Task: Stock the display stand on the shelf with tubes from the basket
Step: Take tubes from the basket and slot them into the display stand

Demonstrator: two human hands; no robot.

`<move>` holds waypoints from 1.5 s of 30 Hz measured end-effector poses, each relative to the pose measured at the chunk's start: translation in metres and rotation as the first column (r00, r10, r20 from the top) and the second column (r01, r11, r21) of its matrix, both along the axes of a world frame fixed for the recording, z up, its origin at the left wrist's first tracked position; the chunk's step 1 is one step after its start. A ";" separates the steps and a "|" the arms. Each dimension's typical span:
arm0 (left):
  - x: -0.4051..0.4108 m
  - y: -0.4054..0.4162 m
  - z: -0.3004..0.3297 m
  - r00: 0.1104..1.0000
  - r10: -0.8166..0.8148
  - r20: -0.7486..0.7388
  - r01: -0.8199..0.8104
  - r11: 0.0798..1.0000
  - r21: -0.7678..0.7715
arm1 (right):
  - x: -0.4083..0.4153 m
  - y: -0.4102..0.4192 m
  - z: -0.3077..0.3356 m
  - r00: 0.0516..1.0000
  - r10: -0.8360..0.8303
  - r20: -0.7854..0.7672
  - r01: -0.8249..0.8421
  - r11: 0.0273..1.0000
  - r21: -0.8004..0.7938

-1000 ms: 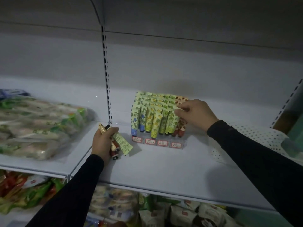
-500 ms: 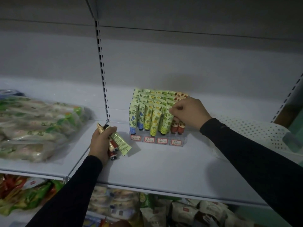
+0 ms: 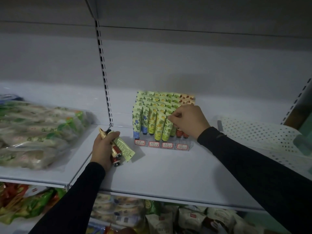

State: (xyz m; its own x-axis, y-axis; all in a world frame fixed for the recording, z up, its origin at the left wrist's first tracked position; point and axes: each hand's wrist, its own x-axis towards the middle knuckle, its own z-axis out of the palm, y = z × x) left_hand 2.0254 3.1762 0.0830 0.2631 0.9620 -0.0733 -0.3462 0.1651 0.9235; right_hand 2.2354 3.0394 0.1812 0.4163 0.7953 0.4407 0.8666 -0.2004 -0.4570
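Fingers of the left hand (image 3: 103, 149) curl round a small bunch of spare tubes (image 3: 120, 146), held just above the shelf (image 3: 168, 169) to the left of the display stand (image 3: 162, 144). One pale green tube sticks out to the right of the fist, and a red-capped one points toward the near edge. How many tubes are in the bunch is hard to tell, since the fist covers most of them.

Farther right, the stand sits on the shelf against the back wall, with tiered rows of upright tubes, blue and yellow-green on its left and orange-brown on its far right. Four red-edged price labels run along its front.

The right hand (image 3: 189, 121) reaches in from the right, its fingers (image 3: 173, 118) bunched and pinching the top of a green tube (image 3: 167, 129) in the front row. My reading is that this tube is being seated in its slot. The next move would call for letting go once it stands firm, then taking another from the left hand.

The hand hides the slots behind it, so free places there cannot be judged. At the far right a white perforated basket (image 3: 253, 132) is cut off by the frame edge, its contents out of sight. Dim light blurs the print on the tubes and labels.
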 end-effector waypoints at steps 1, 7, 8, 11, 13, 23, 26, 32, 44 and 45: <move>0.000 0.000 0.000 1.000 0.002 -0.002 -0.002 1.000 -0.001 | 0.000 0.001 -0.001 1.000 -0.001 -0.013 0.001 1.000 0.006; 0.000 -0.002 0.001 1.000 0.001 0.002 -0.001 1.000 -0.009 | 0.005 0.002 -0.005 0.999 0.007 -0.043 -0.006 1.000 0.029; 0.000 -0.002 0.001 1.000 0.002 -0.001 -0.002 1.000 -0.007 | 0.005 0.003 -0.006 0.999 0.008 -0.044 -0.007 1.000 0.030; 0.001 -0.002 0.002 1.000 -0.003 -0.003 0.003 1.000 0.000 | 0.006 0.004 -0.006 0.999 0.004 -0.040 -0.003 0.999 0.038; 0.000 -0.002 0.001 1.000 -0.004 -0.001 0.004 1.000 0.002 | 0.006 0.005 -0.006 1.000 -0.009 -0.023 0.010 0.999 0.036; 0.001 0.000 -0.001 1.000 -0.001 -0.019 0.000 1.000 -0.009 | 0.005 0.006 -0.006 0.998 -0.022 0.053 0.021 1.000 0.023; 0.002 0.000 -0.001 1.000 0.001 -0.019 -0.001 1.000 -0.003 | 0.004 0.007 -0.006 0.998 -0.025 0.055 0.023 0.999 0.023; 0.001 0.001 -0.003 1.000 0.001 -0.021 -0.001 1.000 -0.003 | 0.002 0.008 -0.006 0.998 -0.024 0.062 0.022 0.999 0.024; 0.002 0.002 -0.004 1.000 -0.003 -0.011 0.003 1.000 -0.002 | 0.004 0.014 -0.012 0.995 -0.007 0.103 0.003 0.999 0.036; 0.002 0.002 -0.004 1.000 -0.003 -0.012 0.003 1.000 -0.002 | 0.004 0.015 -0.012 0.994 -0.005 0.108 0.001 0.999 0.036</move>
